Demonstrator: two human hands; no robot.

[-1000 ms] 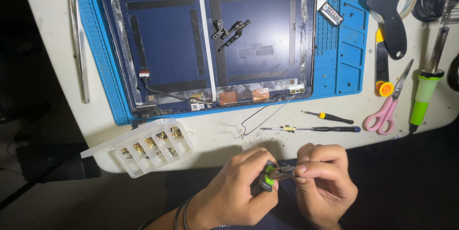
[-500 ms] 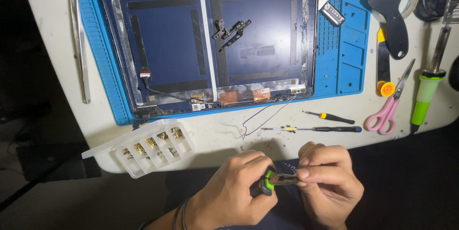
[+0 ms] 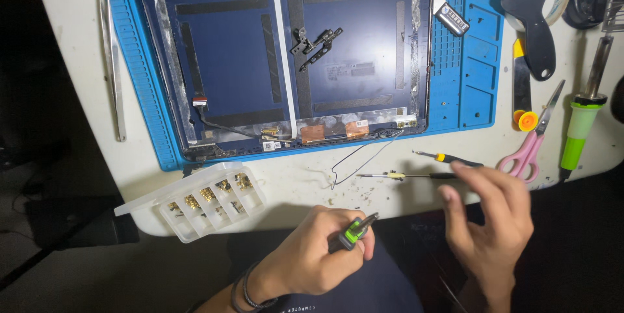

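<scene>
Screwdriver handle (image 3: 351, 232), black with a green band, gripped in the left hand (image 3: 312, 258) at the near edge of the white table (image 3: 84, 46), tip end pointing up and right. Left hand closed around it, fingers curled, dark bands on the wrist. Right hand (image 3: 489, 222) apart from the left, to the right, fingers spread and loose, holding nothing; fingertips hovering just above two thin screwdrivers (image 3: 416, 175) lying flat on the table, one with a yellow collar (image 3: 448, 157). Handle and right hand separated by a clear gap over the dark lap.

Left of the hands, near the table edge: clear plastic parts box (image 3: 211, 201), lid open, several small compartments holding brass-coloured bits, kind too small to tell. Farther back: blue work mat (image 3: 478, 59) carrying a dark blue laptop lid (image 3: 292, 53), inside face up, two black hinges (image 3: 315, 45) loose at its middle, a thin black wire (image 3: 364, 157) trailing off its near edge toward the screwdrivers. Small grey metal part (image 3: 451, 16) in a mat tray at right. Far left: steel tweezers (image 3: 112, 59). Far right: pink-handled scissors (image 3: 530, 147), green-handled soldering iron (image 3: 582, 124), black scraper (image 3: 533, 14).
</scene>
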